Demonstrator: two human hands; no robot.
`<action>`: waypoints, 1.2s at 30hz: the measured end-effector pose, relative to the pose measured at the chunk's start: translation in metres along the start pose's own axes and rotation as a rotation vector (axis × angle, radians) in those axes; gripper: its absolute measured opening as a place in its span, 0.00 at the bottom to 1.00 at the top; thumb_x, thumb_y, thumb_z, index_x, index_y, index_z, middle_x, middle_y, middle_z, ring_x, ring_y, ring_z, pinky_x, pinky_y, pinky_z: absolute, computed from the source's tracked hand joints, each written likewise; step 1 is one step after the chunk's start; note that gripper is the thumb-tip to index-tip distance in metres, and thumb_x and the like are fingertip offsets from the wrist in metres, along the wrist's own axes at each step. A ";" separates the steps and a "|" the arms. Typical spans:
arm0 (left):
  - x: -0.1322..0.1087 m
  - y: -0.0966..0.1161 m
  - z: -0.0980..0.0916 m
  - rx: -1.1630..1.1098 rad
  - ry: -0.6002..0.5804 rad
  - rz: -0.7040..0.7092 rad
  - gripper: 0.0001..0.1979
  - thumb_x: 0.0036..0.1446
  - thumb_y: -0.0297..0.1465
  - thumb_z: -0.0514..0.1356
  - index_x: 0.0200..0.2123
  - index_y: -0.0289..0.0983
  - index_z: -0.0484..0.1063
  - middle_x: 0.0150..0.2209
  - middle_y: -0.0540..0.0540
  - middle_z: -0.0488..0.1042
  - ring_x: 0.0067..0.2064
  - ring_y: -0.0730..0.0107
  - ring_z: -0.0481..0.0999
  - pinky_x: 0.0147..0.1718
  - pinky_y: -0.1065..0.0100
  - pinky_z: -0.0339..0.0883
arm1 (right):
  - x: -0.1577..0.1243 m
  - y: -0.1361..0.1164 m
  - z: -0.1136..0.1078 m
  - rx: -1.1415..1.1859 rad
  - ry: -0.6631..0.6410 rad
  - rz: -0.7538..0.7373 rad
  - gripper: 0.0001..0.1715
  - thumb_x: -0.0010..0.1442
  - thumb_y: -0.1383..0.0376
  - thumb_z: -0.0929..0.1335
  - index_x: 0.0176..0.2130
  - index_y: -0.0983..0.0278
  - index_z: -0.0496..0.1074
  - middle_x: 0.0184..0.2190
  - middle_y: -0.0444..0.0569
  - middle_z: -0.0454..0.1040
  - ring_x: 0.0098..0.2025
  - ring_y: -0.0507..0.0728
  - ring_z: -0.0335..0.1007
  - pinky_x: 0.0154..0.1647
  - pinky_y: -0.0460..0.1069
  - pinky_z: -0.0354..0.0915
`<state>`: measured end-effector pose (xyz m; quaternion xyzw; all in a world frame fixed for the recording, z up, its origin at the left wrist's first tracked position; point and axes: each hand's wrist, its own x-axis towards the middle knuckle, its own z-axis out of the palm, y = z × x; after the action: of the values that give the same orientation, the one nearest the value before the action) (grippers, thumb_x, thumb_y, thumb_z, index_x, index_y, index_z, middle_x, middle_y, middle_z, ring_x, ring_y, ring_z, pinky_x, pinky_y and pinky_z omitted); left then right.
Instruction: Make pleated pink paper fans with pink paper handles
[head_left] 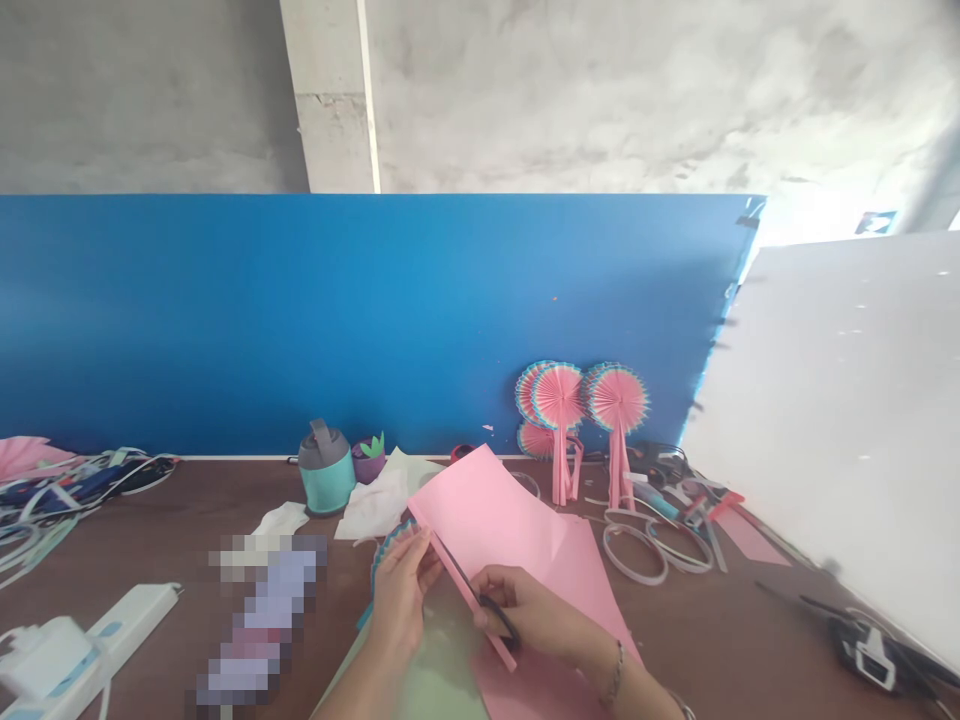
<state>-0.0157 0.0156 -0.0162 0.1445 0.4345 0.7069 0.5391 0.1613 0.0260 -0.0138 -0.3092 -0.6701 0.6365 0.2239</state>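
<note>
Head view: pink sheet (491, 500) being held over worktop (712, 650), edge being pinched in grip of left hand (401, 590). Black scissors (511, 632) being held in grip of right hand (532, 608), blade being laid along sheet's left edge. Pleated pink fans (559, 396) being seen upright beyond, near blue panel (300, 320); teal container (330, 488) being seen farther left, topped by grey lid (322, 447).
</note>
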 end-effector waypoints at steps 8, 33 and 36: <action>-0.003 0.002 0.002 -0.005 0.004 -0.007 0.06 0.45 0.25 0.67 0.30 0.32 0.75 0.29 0.47 0.76 0.28 0.74 0.75 0.26 0.73 0.72 | 0.001 0.004 -0.001 0.023 -0.044 -0.039 0.11 0.53 0.61 0.68 0.34 0.65 0.64 0.20 0.38 0.65 0.19 0.46 0.59 0.21 0.43 0.51; -0.003 0.002 0.001 0.019 -0.032 -0.031 0.10 0.39 0.27 0.71 0.27 0.33 0.76 0.25 0.48 0.77 0.26 0.73 0.75 0.24 0.73 0.71 | 0.000 -0.004 0.003 -0.020 0.008 0.033 0.14 0.51 0.59 0.69 0.35 0.64 0.65 0.18 0.36 0.64 0.16 0.46 0.60 0.18 0.43 0.51; -0.004 0.003 0.002 0.019 -0.029 -0.024 0.10 0.39 0.27 0.71 0.27 0.33 0.76 0.25 0.48 0.77 0.25 0.73 0.75 0.24 0.74 0.71 | -0.001 -0.005 0.003 -0.026 0.001 0.027 0.14 0.51 0.59 0.69 0.35 0.65 0.66 0.18 0.36 0.65 0.16 0.46 0.59 0.18 0.42 0.51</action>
<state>-0.0146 0.0134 -0.0117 0.1546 0.4348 0.6941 0.5525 0.1589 0.0231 -0.0094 -0.3212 -0.6741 0.6306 0.2115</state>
